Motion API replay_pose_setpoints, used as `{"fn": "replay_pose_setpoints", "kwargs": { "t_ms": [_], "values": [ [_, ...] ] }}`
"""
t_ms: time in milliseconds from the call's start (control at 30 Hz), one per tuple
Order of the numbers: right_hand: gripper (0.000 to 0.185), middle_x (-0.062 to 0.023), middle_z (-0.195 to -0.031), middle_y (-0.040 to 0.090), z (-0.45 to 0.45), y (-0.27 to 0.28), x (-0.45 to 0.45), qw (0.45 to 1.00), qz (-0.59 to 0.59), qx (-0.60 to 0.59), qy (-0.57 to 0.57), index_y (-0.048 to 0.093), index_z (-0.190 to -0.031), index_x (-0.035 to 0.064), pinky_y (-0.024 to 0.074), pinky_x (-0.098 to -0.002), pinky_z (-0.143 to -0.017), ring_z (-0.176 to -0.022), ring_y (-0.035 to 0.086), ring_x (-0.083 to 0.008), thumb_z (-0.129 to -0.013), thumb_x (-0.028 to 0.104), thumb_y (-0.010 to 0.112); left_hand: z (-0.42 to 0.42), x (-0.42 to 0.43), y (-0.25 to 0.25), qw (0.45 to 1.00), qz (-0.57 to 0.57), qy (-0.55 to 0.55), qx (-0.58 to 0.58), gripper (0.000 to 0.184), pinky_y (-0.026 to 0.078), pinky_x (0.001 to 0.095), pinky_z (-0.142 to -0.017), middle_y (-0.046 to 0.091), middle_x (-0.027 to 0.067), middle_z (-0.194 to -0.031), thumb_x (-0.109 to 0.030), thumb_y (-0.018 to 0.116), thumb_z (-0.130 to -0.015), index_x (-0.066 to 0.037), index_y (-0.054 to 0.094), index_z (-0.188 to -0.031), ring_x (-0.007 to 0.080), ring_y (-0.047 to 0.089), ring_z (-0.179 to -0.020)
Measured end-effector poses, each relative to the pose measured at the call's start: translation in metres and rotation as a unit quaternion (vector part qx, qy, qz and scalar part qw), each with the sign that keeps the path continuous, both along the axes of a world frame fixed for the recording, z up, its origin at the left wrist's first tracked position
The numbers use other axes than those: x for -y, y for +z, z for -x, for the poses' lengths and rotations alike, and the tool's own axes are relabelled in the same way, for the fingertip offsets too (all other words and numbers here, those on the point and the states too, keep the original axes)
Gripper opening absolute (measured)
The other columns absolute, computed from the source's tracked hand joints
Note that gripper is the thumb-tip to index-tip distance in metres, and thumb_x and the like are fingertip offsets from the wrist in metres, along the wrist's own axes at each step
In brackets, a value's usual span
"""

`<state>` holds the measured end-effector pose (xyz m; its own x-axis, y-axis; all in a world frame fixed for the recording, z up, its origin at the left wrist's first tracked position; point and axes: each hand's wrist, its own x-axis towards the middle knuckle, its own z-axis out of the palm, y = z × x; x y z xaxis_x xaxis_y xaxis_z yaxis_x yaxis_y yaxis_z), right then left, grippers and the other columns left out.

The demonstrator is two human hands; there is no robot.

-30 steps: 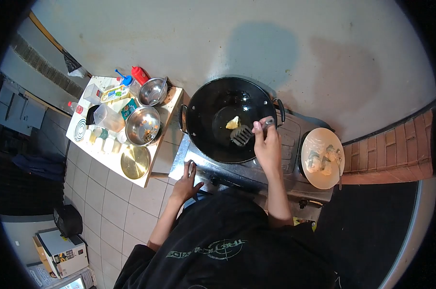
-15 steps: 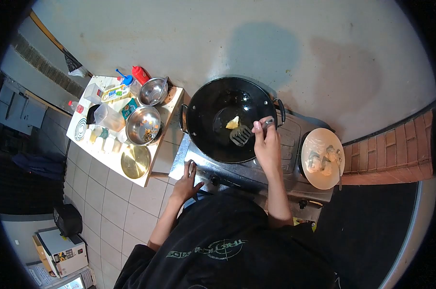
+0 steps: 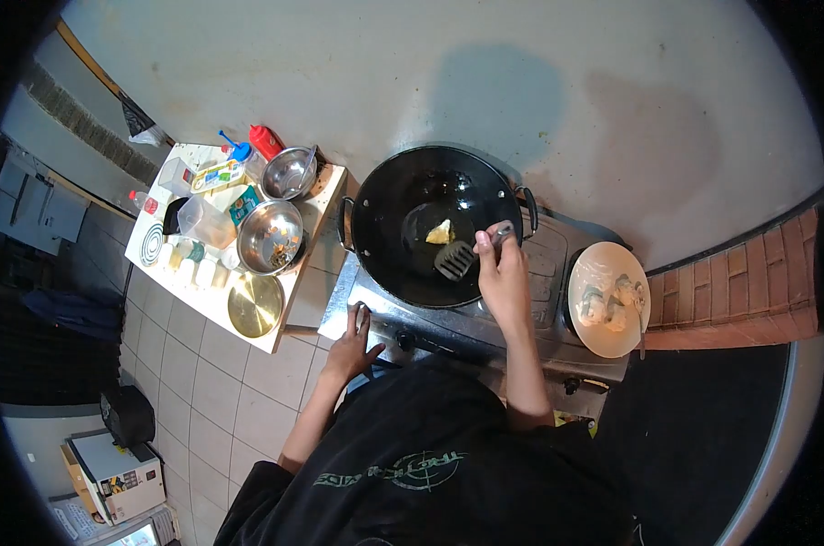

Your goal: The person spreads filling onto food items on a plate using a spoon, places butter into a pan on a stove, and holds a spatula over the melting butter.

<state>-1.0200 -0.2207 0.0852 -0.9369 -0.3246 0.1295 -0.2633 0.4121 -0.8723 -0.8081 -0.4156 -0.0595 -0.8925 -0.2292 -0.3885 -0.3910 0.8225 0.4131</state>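
Note:
My right hand (image 3: 503, 273) grips the handle of a slotted spatula (image 3: 454, 261), whose head is inside a black wok (image 3: 384, 196) on the stove. A small yellowish piece of food (image 3: 441, 233) lies in the wok just beyond the spatula head. Resting on the steel stove top (image 3: 339, 305), left of the burner knob, is my left hand (image 3: 350, 350), with its fingers spread and nothing in them. To the right of the wok sits a cream plate (image 3: 589, 341) holding several pieces of food and a utensil.
On the left, a wooden table (image 3: 271, 341) holds a steel bowl (image 3: 271, 214) with scraps, a smaller bowl (image 3: 289, 173), a gold-coloured round dish (image 3: 255, 306), a red bottle (image 3: 265, 142) and several containers. A wall stands behind the stove, with brickwork (image 3: 735, 291) at the right.
My right hand and the spatula have shifted only very slightly in the wok. My left hand stays in place.

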Motion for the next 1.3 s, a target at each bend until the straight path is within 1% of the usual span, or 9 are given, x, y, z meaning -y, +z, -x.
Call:
{"fn": "replay_pose_setpoints", "kwargs": {
  "t_ms": [133, 233, 333, 633, 733, 867, 1067, 1267, 1300],
  "values": [
    [0.052, -0.0268, -0.096, 0.066, 0.002, 0.007, -0.004, 1.0, 0.014, 0.025, -0.001, 0.047, -0.127, -0.012, 0.0499, -0.0444, -0.08, -0.089, 0.066, -0.0399, -0.098, 0.031, 0.052, -0.003, 0.001, -0.006, 1.0, 0.002, -0.006, -0.025, 0.085, 0.05, 0.049, -0.092, 0.006, 0.0196, -0.157, -0.042, 0.062, -0.088, -0.002, 0.019, -0.149, 0.0444, 0.056, -0.114],
    [0.05, -0.0262, -0.094, 0.066, 0.002, -0.003, -0.003, 0.998, -0.043, -0.038, -0.017, 0.049, -0.124, -0.0111, 0.0498, -0.0447, -0.079, -0.088, 0.066, -0.0395, -0.098, 0.031, 0.052, -0.001, 0.001, -0.003, 1.0, -0.006, 0.0, -0.007, 0.085, 0.05, 0.0494, -0.092, 0.006, 0.0195, -0.156, -0.042, 0.062, -0.087, -0.002, 0.019, -0.149, 0.0448, 0.055, -0.115],
    [0.049, -0.0266, -0.094, 0.066, 0.0, -0.001, -0.001, 0.998, -0.056, -0.002, 0.004, 0.049, -0.125, -0.01, 0.0497, -0.0448, -0.079, -0.088, 0.066, -0.0395, -0.098, 0.032, 0.052, -0.001, 0.001, -0.001, 1.0, 0.0, 0.0, -0.006, 0.085, 0.049, 0.0496, -0.092, 0.006, 0.0194, -0.156, -0.041, 0.063, -0.087, -0.002, 0.019, -0.149, 0.0452, 0.055, -0.115],
    [0.049, -0.0254, -0.091, 0.066, 0.003, 0.012, -0.003, 1.0, -0.003, 0.023, 0.007, 0.049, -0.123, -0.0106, 0.0501, -0.0429, -0.075, -0.082, 0.065, -0.0394, -0.098, 0.031, 0.053, -0.001, 0.0, -0.003, 1.0, -0.003, -0.003, -0.015, 0.087, 0.05, 0.0497, -0.091, 0.005, 0.0197, -0.157, -0.041, 0.063, -0.087, -0.003, 0.017, -0.15, 0.0455, 0.058, -0.111],
    [0.049, -0.024, -0.09, 0.066, 0.004, -0.003, -0.001, 0.998, -0.045, -0.052, -0.005, 0.05, -0.122, -0.0108, 0.0507, -0.0396, -0.072, -0.08, 0.065, -0.0377, -0.098, 0.031, 0.053, 0.003, -0.002, 0.008, 1.0, 0.005, 0.002, 0.019, 0.087, 0.051, 0.0469, -0.092, 0.008, 0.02, -0.156, -0.041, 0.063, -0.087, 0.0, 0.019, -0.149, 0.0413, 0.051, -0.122],
    [0.049, -0.023, -0.089, 0.066, 0.001, -0.004, 0.0, 0.998, -0.057, -0.014, -0.002, 0.051, -0.121, -0.0107, 0.0507, -0.0372, -0.071, -0.079, 0.066, -0.0357, -0.097, 0.031, 0.054, 0.003, -0.003, 0.009, 1.0, 0.004, 0.003, 0.026, 0.087, 0.051, 0.0467, -0.092, 0.007, 0.0197, -0.157, -0.041, 0.063, -0.087, 0.0, 0.019, -0.149, 0.0413, 0.051, -0.122],
    [0.055, -0.0228, -0.09, 0.067, 0.001, 0.0, -0.004, 0.998, 0.061, 0.013, -0.003, 0.047, -0.127, -0.0129, 0.0507, -0.0377, -0.073, -0.08, 0.067, -0.0335, -0.098, 0.033, 0.054, 0.003, -0.003, 0.009, 1.0, 0.012, -0.002, 0.024, 0.088, 0.052, 0.0465, -0.091, 0.007, 0.0198, -0.157, -0.042, 0.063, -0.087, 0.0, 0.018, -0.149, 0.0411, 0.051, -0.122],
    [0.035, -0.0177, -0.08, 0.065, 0.002, -0.016, 0.001, 0.999, -0.012, -0.04, -0.015, 0.055, -0.105, -0.0036, 0.0501, -0.0353, -0.069, -0.074, 0.065, -0.0304, -0.098, 0.031, 0.053, 0.002, -0.002, 0.004, 1.0, 0.012, -0.002, 0.014, 0.088, 0.051, 0.0468, -0.092, 0.008, 0.0201, -0.156, -0.042, 0.064, -0.087, 0.0, 0.019, -0.149, 0.0414, 0.05, -0.123],
    [0.032, -0.0136, -0.078, 0.064, 0.0, -0.012, 0.001, 1.0, -0.003, -0.02, -0.013, 0.054, -0.099, -0.0018, 0.0487, -0.0336, -0.071, -0.074, 0.063, -0.0249, -0.099, 0.03, 0.053, 0.001, -0.002, 0.006, 1.0, 0.008, -0.004, 0.004, 0.087, 0.051, 0.047, -0.092, 0.008, 0.0201, -0.156, -0.042, 0.063, -0.087, 0.0, 0.018, -0.149, 0.0415, 0.049, -0.124]
  ]
}}
